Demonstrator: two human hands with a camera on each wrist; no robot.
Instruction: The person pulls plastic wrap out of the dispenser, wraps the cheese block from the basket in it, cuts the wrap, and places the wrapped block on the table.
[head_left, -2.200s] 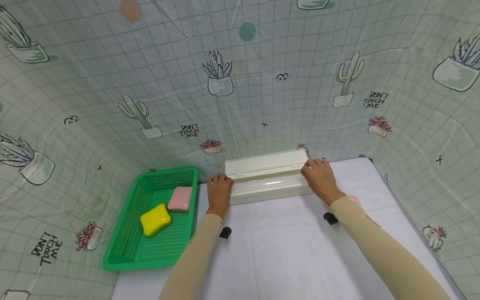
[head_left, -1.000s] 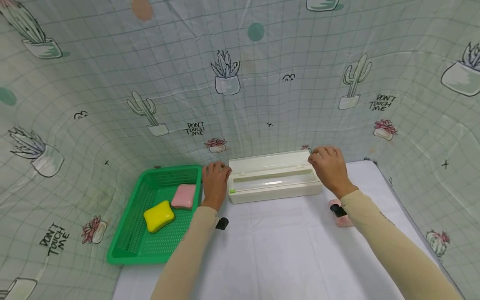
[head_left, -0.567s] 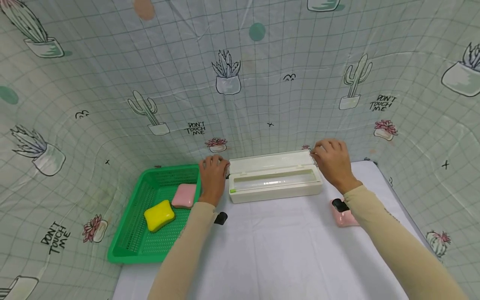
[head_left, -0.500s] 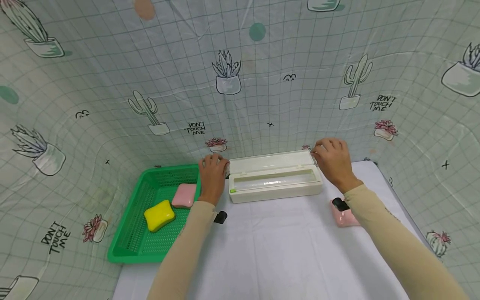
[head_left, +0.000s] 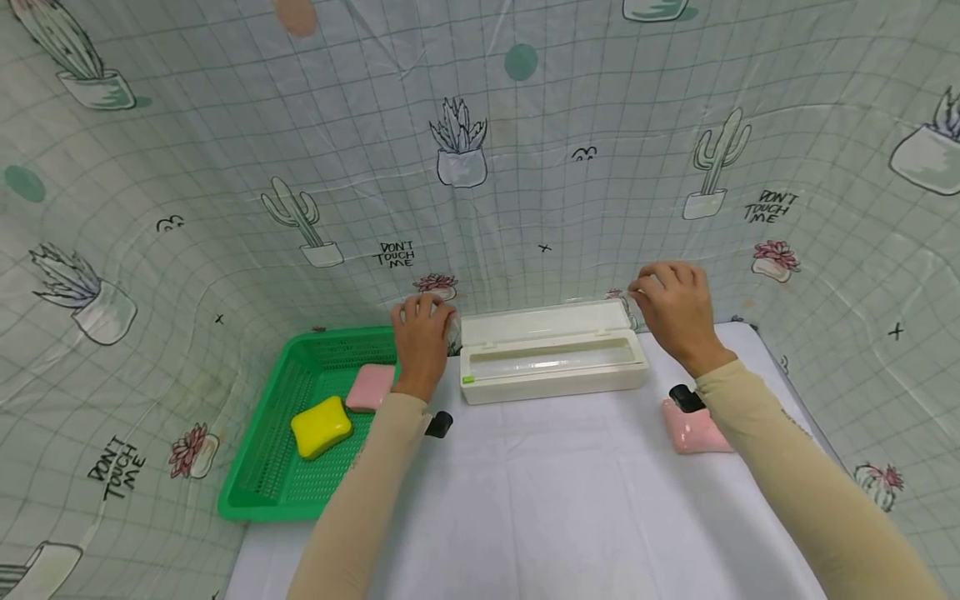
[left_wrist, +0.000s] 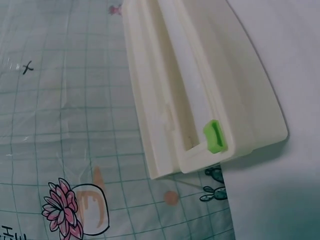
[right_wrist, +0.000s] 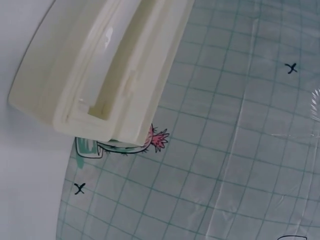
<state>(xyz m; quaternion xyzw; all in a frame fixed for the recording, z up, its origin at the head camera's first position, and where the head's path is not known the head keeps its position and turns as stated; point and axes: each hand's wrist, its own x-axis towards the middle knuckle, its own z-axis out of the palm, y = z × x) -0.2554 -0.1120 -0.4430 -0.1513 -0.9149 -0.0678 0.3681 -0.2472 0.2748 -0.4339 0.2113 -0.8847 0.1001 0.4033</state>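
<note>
A: Where is the white box [head_left: 555, 388], and how will the clear film [head_left: 454, 331] handle?
B: The box sits at the far edge of the bench [head_left: 562, 500], near its middle. The film is probably light, limp, clingy and easily torn; hold it by both ends
A: State of the grip?
B: Left hand [head_left: 422, 340] and right hand [head_left: 678, 308]: fingertips close together, each apparently pinching one film end, beside the box

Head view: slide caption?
Left hand and right hand, apparently pinching clear film, near opposite ends of an open white box.
</note>
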